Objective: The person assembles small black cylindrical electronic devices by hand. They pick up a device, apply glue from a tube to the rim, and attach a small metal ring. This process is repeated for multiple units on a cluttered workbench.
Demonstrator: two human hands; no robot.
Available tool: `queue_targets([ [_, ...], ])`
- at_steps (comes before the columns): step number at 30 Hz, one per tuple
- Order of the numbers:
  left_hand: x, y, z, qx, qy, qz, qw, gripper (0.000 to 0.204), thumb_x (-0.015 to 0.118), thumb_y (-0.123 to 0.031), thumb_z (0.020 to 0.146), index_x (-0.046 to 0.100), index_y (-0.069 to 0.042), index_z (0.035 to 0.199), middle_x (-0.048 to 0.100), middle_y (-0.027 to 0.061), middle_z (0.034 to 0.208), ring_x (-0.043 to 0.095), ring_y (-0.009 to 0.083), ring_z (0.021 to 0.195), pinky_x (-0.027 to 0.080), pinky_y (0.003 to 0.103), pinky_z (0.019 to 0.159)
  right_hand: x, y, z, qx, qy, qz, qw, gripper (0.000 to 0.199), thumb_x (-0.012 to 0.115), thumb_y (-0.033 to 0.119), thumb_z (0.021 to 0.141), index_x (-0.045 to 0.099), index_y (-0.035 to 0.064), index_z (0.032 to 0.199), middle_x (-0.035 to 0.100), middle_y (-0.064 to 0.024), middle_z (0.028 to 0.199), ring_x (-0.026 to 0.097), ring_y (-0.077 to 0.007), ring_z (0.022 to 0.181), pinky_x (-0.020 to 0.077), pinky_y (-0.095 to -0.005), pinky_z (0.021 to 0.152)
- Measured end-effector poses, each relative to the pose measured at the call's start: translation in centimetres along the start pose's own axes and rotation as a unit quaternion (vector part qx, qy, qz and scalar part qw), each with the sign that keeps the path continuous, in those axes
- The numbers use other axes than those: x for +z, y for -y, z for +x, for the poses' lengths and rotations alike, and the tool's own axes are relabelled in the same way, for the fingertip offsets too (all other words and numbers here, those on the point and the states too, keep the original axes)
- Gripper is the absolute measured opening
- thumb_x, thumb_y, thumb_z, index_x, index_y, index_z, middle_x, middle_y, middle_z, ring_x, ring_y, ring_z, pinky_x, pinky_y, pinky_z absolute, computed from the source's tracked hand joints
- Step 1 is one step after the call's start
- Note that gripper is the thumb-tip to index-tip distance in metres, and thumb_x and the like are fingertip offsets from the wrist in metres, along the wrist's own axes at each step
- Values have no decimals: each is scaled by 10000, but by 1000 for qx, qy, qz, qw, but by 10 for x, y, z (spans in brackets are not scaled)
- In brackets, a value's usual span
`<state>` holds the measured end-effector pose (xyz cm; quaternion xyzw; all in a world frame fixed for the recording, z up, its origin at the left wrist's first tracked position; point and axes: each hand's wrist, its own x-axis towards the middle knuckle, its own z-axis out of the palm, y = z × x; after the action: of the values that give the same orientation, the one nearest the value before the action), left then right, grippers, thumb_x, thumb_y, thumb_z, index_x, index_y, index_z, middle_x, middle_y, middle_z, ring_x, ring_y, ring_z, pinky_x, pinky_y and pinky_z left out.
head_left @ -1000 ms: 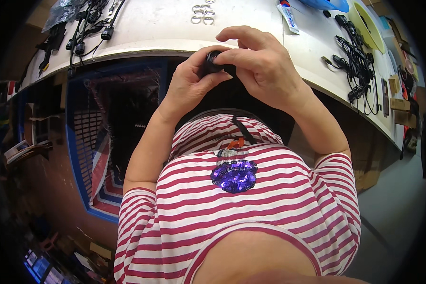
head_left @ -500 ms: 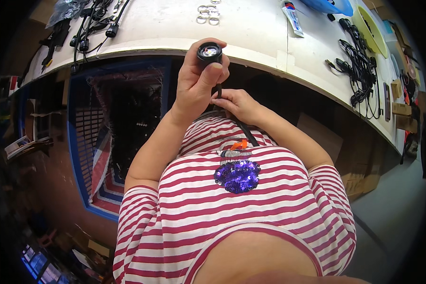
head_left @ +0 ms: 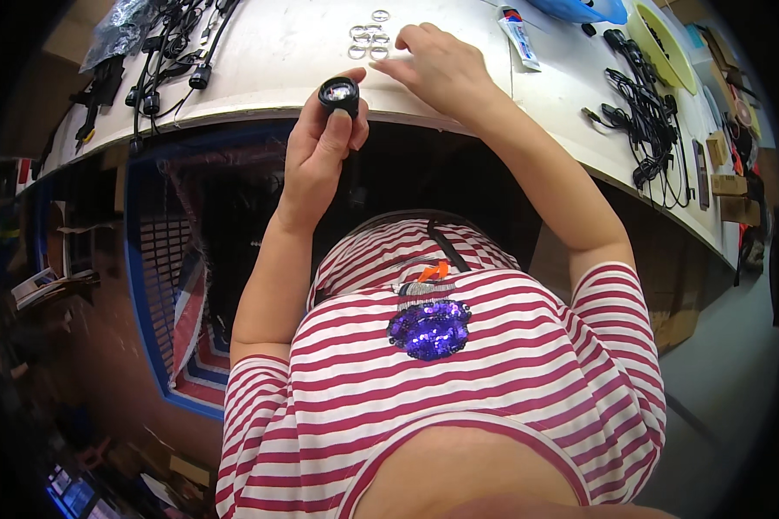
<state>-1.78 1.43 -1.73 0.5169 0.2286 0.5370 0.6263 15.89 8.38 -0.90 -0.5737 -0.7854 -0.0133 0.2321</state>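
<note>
My left hand (head_left: 320, 147) is wrapped around a short black cylindrical lamp head (head_left: 329, 99), with its round clear lens tilted up toward me. The thumb presses on its side just in front of the table edge. Over the white table, my right hand (head_left: 448, 71) reaches beside a small group of silver rings (head_left: 357, 52). Its thumb and fingers are apart, the thumb tip close to the nearest rings. No object shows between those fingers.
Black cables with connectors (head_left: 151, 78) lie at the table's left, another coil (head_left: 636, 121) at the right. A tube (head_left: 519, 43) lies near a blue bowl (head_left: 593, 7) and a yellow-green basin (head_left: 645, 52). Below the table stands a blue crate (head_left: 138, 285).
My right hand has left the cable under the lamp head and moved up and forward to the rings. My left hand has shifted slightly left and down with the lamp head.
</note>
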Motion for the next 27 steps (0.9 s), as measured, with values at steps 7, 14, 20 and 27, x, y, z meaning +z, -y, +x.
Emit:
queue_targets([
  [7,0,3,-4,-4,-5,6,1000,516,593,-280,849,411,9,1235,442,-6,651,361,57,577,294,183,533,5,-1,17,45,59,6,997,314,565,401,781,646,108,864,602,-60,887,589,-242,830,452,-369,752],
  [14,-4,21,4,-81,13,56,995,239,598,-88,822,574,-28,1052,523,-26,710,448,45,619,362,172,554,-53,-5,-10,15,110,314,943,247,695,260,732,679,85,907,613,-5,837,460,-94,661,388,-235,599],
  [20,14,27,12,-83,30,70,994,199,600,-57,798,582,-18,992,544,-20,706,464,53,619,378,179,557,-82,-1,-27,-53,151,360,919,188,687,133,744,687,78,924,609,3,800,397,-72,628,348,-208,557],
  [27,21,32,18,-97,58,208,972,178,608,-71,752,585,-22,922,552,5,659,482,68,591,390,216,550,-96,-6,-38,-83,150,271,947,244,672,95,747,664,78,990,634,-50,853,591,-115,762,446,-231,624],
])
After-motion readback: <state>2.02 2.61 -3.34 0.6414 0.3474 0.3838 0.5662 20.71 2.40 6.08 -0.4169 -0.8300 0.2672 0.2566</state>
